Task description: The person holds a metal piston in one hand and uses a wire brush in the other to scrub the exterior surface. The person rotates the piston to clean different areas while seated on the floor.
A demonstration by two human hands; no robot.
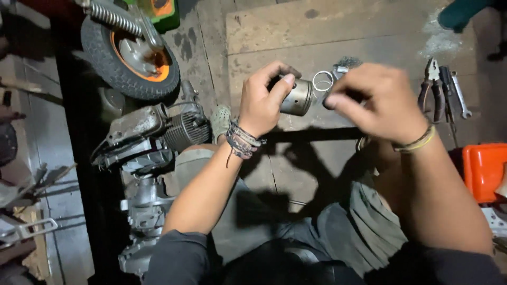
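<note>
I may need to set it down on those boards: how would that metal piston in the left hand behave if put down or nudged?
The piston looks rigid, smooth metal, so probably slippery. It is a round cylinder, so on its side it would likely roll; on its flat end, less so. The left hand holds it alone, suggesting modest weight.

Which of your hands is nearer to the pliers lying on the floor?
Right. The right hand is raised just left of the pliers in the picture, not touching them. The left hand, gripping the metal piston, is farther off, beyond the right hand.
</note>
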